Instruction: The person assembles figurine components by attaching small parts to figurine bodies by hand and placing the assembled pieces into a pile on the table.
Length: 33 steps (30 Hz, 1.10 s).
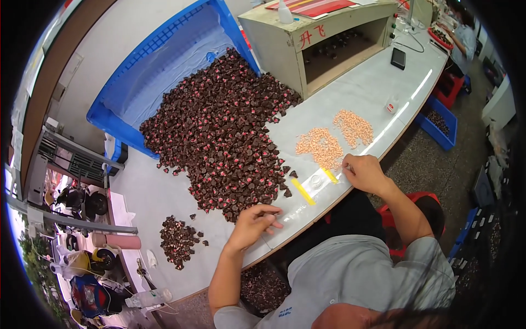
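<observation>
My left hand point(253, 226) hovers at the near edge of a large heap of small dark brown pieces with pink-red spots point(230, 148). Its fingers are partly bent and apart, and nothing shows in them. At the table's front edge, my right hand point(362, 173) has its fingers closed in a pinch; whatever they hold, if anything, is hidden. Beside it lie two patches of tiny pale orange pieces, one nearer point(319, 147) and one farther right point(353, 129). Between my hands a white strip point(316, 181) with yellow tape ends point(303, 192) is on the table.
A tipped blue bin point(129, 82) stands behind the heap, next to a pale open-fronted box point(274, 41). A smaller brown pile point(178, 241) lies left. A black phone point(398, 58) rests at the far right. A blue crate point(442, 129) sits on the floor; another person point(463, 41) works beyond.
</observation>
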Motion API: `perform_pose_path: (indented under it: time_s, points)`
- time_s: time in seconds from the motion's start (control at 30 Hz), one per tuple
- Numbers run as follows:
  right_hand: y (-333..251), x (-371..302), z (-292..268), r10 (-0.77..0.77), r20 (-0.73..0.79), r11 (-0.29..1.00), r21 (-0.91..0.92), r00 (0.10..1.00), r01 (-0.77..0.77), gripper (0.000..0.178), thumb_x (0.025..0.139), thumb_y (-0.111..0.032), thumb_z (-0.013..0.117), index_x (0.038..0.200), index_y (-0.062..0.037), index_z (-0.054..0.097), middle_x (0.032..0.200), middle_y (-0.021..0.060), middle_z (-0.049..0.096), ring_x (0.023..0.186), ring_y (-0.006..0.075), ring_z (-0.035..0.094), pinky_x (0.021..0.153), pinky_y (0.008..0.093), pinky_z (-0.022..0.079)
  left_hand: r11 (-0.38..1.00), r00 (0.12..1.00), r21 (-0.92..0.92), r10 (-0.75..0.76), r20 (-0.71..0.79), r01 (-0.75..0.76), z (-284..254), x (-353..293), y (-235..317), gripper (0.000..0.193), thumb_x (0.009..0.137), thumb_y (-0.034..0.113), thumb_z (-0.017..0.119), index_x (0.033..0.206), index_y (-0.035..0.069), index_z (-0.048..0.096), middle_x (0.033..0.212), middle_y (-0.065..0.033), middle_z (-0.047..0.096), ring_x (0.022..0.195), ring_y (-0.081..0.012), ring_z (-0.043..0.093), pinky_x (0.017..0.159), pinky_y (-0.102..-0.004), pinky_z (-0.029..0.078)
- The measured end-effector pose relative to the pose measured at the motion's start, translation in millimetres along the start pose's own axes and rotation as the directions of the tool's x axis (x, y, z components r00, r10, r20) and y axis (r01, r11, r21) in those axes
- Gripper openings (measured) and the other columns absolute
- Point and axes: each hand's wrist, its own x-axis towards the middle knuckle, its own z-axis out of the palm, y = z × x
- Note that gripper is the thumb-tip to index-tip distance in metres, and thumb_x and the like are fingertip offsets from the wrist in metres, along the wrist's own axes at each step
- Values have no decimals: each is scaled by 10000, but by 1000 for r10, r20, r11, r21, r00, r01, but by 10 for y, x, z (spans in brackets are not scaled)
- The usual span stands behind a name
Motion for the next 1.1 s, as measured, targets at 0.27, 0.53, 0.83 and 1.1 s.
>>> perform_pose_path:
  time_s: [0.27,0.53,0.83,1.1]
  points:
    - [4,47,-8,-154,39,986,-58,987,156,83,829,-117,625,901,-81,645,721,110,673,697,321,670,633,429,521,998,989,-12,-52,139,54,259,432,3,244,926,60,657,1141,-51,633,1130,-147,675,951,-233,712,796,-276,570]
    - [41,150,-90,-32,206,996,-78,978,49,88,814,-149,626,851,-70,638,694,116,665,674,326,663,634,425,519,992,982,-124,-13,190,38,286,452,-67,270,919,77,676,1155,-38,613,1135,-155,674,979,-241,707,817,-284,571]
    - [-452,-60,110,-182,140,870,485,973,93,137,766,-134,719,801,-54,613,625,74,652,556,234,666,540,326,521,986,971,-125,-76,228,107,395,431,-110,209,928,70,662,1115,-23,641,1150,-139,678,915,-207,714,788,-270,576]
    - [-836,-107,501,-291,66,754,630,954,186,119,799,-79,715,865,-41,623,589,55,613,502,201,614,496,310,483,974,964,-176,-94,250,141,382,458,-209,200,933,117,678,1079,-17,648,994,-129,697,861,-199,719,737,-256,586]
